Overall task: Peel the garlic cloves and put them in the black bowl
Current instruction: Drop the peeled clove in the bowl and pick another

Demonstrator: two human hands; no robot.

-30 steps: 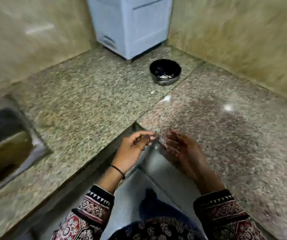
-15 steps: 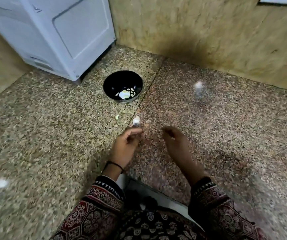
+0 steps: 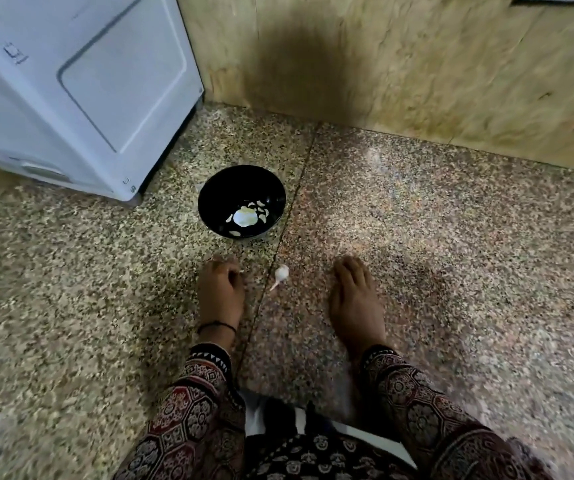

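Half a second earlier the garlic [image 3: 281, 273] was seen right at the tips of the left hand [image 3: 221, 292]; it is now found lying on the stone counter [image 3: 452, 271], clear of both hands, at 3 o'clock from the left hand and 9 o'clock from the right hand [image 3: 355, 301]. The right hand's fingers, bent before, are now laid out straight and close together, palm down on the counter. The left hand's fingers are curled in toward the thumb, and a pale sliver [image 3: 241, 271] is pinched at their tips.

The black bowl [image 3: 230, 183] is seen at 12 o'clock from the left hand and 11 o'clock from the garlic, near but apart from both. Several peeled cloves [image 3: 262, 211] and a larger white piece [image 3: 244, 216] are held in it. A white appliance [image 3: 81, 88] is set at 10 o'clock from the bowl, close to its rim. A tiled wall [image 3: 417, 64] is seen at 12 o'clock, behind everything. A dark seam [image 3: 290, 206] in the counter is passed just at 3 o'clock of the bowl and runs down beside the garlic. Nothing is placed between the garlic and the bowl.
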